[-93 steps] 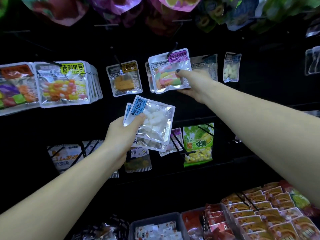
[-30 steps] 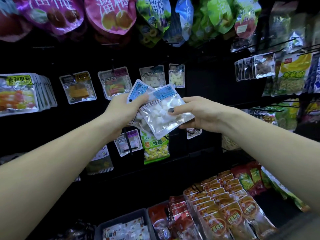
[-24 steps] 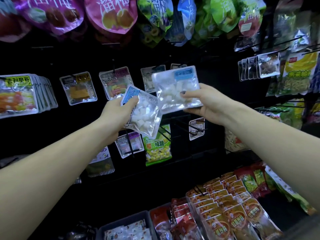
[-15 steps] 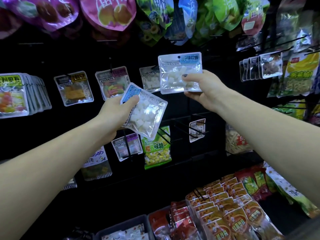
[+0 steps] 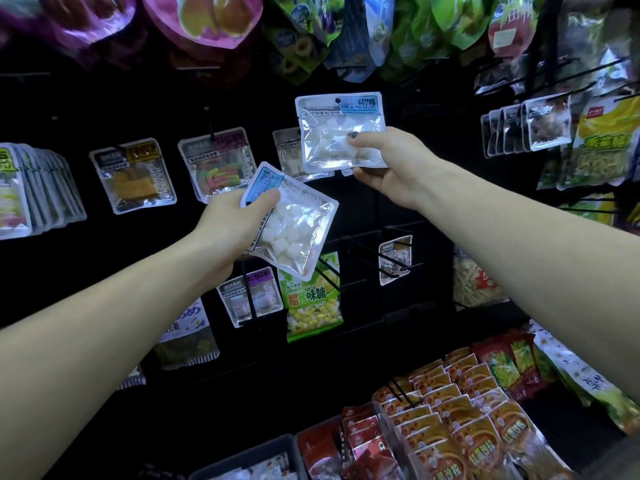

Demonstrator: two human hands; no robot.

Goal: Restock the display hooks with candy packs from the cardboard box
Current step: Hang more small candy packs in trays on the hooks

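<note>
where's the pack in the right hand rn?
Head view, upper centre: the white-candy pack, upright in the right hand, overlaps a hanging pack, above the left hand's pack.

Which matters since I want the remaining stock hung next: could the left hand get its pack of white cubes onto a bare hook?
Probably yes. The left hand holds the clear blue-labelled pack of white cubes close above bare black hooks, with nothing between; the right hand is busy higher up.

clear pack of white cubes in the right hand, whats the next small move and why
Probably ease the clear pack of white candy cubes forward so its hang hole meets the hook of the matching pack behind. The right hand holds it upright there; the left hand holds another.
</note>
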